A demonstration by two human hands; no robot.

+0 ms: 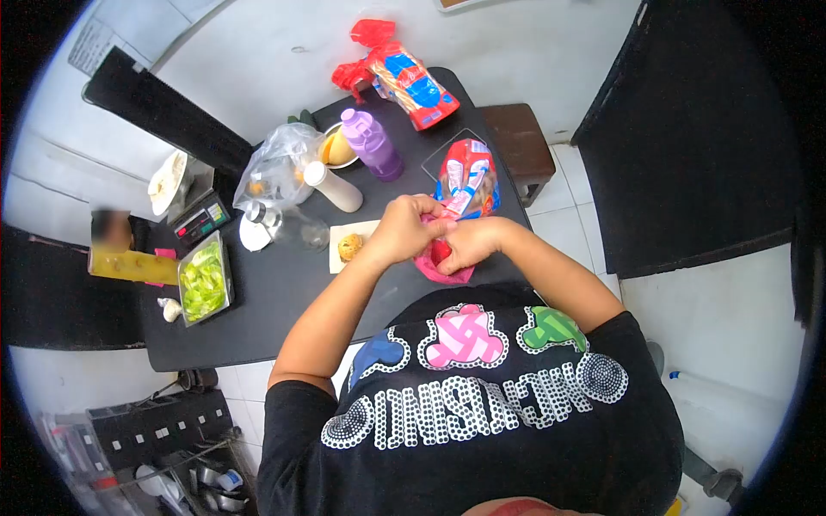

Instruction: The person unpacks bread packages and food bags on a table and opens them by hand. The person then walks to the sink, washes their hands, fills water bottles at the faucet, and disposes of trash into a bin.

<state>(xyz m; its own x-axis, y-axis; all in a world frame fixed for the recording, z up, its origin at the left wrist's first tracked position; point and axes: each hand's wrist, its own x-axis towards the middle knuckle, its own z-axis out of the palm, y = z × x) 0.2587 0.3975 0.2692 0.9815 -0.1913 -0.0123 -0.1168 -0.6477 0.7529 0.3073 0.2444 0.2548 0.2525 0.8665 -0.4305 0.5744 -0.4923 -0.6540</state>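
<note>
The left hand [403,230] and right hand [476,246] meet at a bread bag [469,182] near the right side of a black table [284,334]. Fingers of both hands are closed on its gathered pinkish-red plastic end [446,268], though the exact grip of the right fingertips is hard to make out. The body of the bag lies just beyond the hands, on the far side.

It should handle as something light and soft: thin, slippery film around what looks like bread that would crush easily. The twisted plastic is the safer place to take hold; squeezing the middle would likely dent the contents.

Red, blue and white printing covers the film, but its brand cannot be read. Left of the hands sits a pale square slice [336,261] bearing a yellowish mound [350,248]. Farther out stand a white bottle [334,187] and a purple bottle [372,146], neither with a legible label. A sliced-bread pack [419,89] at the far edge carries similar red and blue print, also unreadable. The large dotted lettering on the black T-shirt [482,469] appears upside down and cannot be read surely.
</note>
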